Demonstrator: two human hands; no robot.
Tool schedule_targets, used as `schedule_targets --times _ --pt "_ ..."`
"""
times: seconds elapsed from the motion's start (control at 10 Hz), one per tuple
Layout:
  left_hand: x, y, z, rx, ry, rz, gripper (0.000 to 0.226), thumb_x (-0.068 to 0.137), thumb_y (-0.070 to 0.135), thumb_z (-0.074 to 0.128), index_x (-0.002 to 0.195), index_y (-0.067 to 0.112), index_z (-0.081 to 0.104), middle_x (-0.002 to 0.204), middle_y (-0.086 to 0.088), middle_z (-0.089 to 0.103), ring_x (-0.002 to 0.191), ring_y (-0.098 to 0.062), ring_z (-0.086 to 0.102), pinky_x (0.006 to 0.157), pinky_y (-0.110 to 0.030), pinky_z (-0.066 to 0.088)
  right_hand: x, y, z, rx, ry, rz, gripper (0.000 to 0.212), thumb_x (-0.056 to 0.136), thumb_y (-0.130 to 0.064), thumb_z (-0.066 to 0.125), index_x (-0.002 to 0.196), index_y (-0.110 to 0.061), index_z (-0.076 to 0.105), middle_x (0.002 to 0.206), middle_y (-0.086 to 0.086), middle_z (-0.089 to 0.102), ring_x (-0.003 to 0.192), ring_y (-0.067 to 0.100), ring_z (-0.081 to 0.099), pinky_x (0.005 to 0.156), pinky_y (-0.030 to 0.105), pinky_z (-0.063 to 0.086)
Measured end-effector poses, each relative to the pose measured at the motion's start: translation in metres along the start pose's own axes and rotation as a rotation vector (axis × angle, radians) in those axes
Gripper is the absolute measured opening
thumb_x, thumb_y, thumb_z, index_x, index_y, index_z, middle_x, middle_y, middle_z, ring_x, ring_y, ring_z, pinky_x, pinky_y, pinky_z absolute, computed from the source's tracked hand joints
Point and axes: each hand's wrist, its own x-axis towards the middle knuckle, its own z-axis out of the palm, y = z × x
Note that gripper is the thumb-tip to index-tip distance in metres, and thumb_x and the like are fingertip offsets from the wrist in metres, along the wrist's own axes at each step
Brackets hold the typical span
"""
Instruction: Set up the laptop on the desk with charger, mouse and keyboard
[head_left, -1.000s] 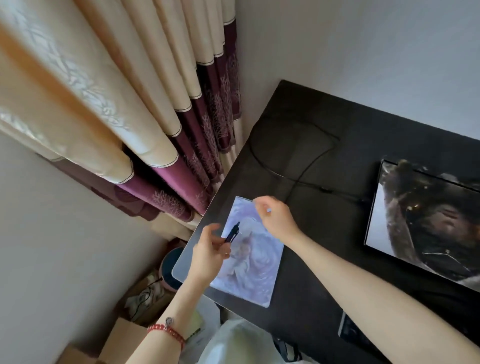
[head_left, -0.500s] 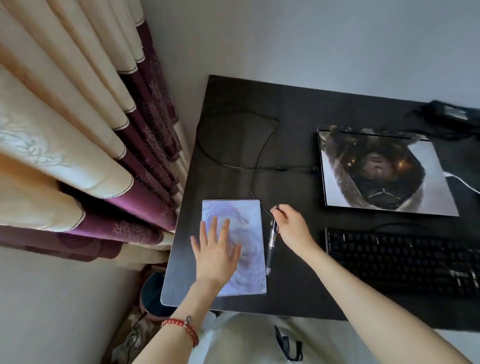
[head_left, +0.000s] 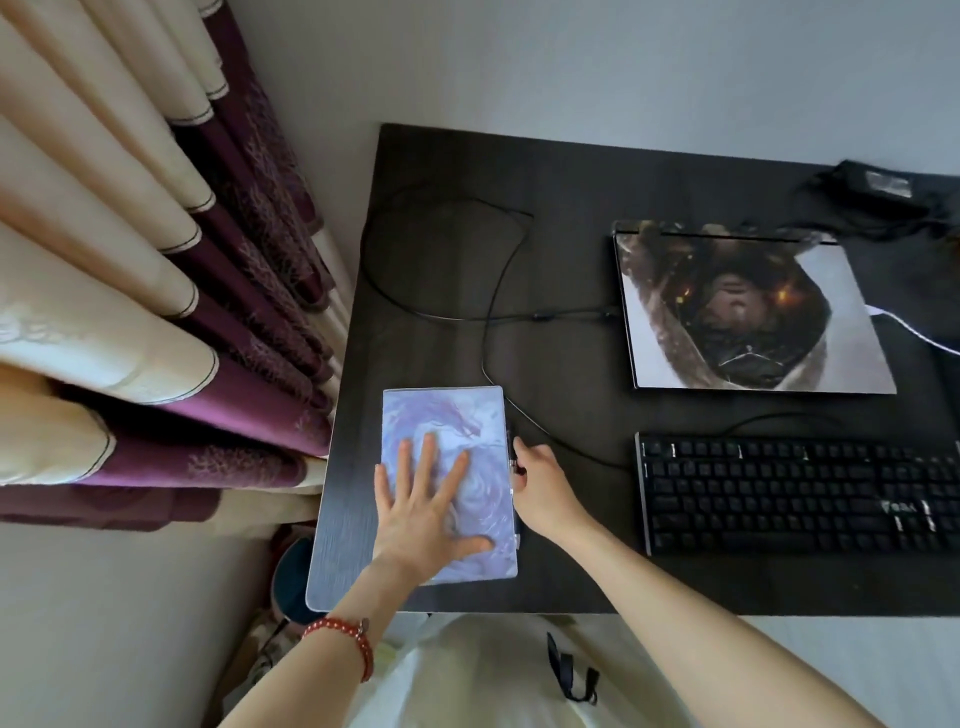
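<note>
While our left hand (head_left: 434, 512) lies spread flat on the mouse pad (head_left: 447, 421) at the lower left of the desk (head_left: 571, 171), likely to keep it from sliding, our right hand (head_left: 540, 488) pinches a pen (head_left: 511, 441) against the pad's right edge. The closed laptop (head_left: 748, 312) sits upper right, keyboard (head_left: 800, 493) below it, charger (head_left: 878, 187) in the far corner. We see no mouse and no containers.

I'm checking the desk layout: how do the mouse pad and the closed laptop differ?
The mouse pad is pale lilac with swirls; the laptop lid shows a dark picture. The pad lies lengthwise at the desk's left under the left hand; the laptop lies widthwise, further back, untouched. Both lie flat.
</note>
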Motion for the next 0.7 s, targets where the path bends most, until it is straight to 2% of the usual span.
schedule_targets --times 0.2,0.4,0.5,0.6,0.7 --pt "-0.002 -0.014 -0.005 0.007 -0.061 0.059 0.115 0.053 0.084 0.049 0.133 0.05 -0.026 0.143 0.006 -0.041 0.13 -0.026 -0.042 0.104 -0.054 -0.021 -0.006 0.004 0.004 -0.036 -0.054 -0.019 0.053 0.095 -0.011 0.037 0.145 -0.004 0.019 0.135 0.014 0.033 0.116 0.025 0.047 0.099 0.025 0.034" --pt "-0.003 -0.013 -0.01 0.028 -0.109 0.068 0.115 0.057 0.081 0.052 0.128 0.052 -0.033 0.134 0.01 -0.052 0.127 -0.025 -0.046 0.103 -0.054 -0.024 -0.008 0.007 0.002 -0.062 -0.057 -0.014 0.052 0.096 -0.014 0.037 0.145 -0.006 0.021 0.133 0.014 0.041 0.12 0.027 0.047 0.102 0.031 0.035" --pt "-0.001 -0.008 -0.014 0.051 -0.144 0.045 0.116 0.06 0.078 0.055 0.125 0.051 -0.037 0.133 0.007 -0.051 0.124 -0.027 -0.047 0.103 -0.055 -0.023 -0.008 0.008 -0.005 -0.059 -0.092 0.009 0.051 0.095 -0.018 0.038 0.144 -0.008 0.024 0.129 0.015 0.049 0.121 0.027 0.047 0.104 0.034 0.036" --pt "0.003 0.001 -0.018 0.109 -0.177 0.018 0.117 0.062 0.076 0.057 0.133 0.045 -0.031 0.143 -0.001 -0.042 0.126 -0.032 -0.043 0.103 -0.057 -0.02 -0.005 0.009 -0.017 -0.07 -0.142 0.029 0.052 0.096 -0.023 0.038 0.144 -0.01 0.024 0.135 0.013 0.05 0.125 0.026 0.046 0.106 0.035 0.034" --pt "0.0 0.007 -0.019 0.136 -0.22 0.001 0.117 0.062 0.075 0.058 0.135 0.043 -0.027 0.149 -0.006 -0.034 0.13 -0.036 -0.038 0.105 -0.06 -0.016 -0.004 -0.003 -0.046 -0.084 -0.129 0.004 0.044 0.096 -0.025 0.038 0.137 -0.007 0.039 0.129 0.014 0.056 0.12 0.027 0.05 0.101 0.033 0.037"
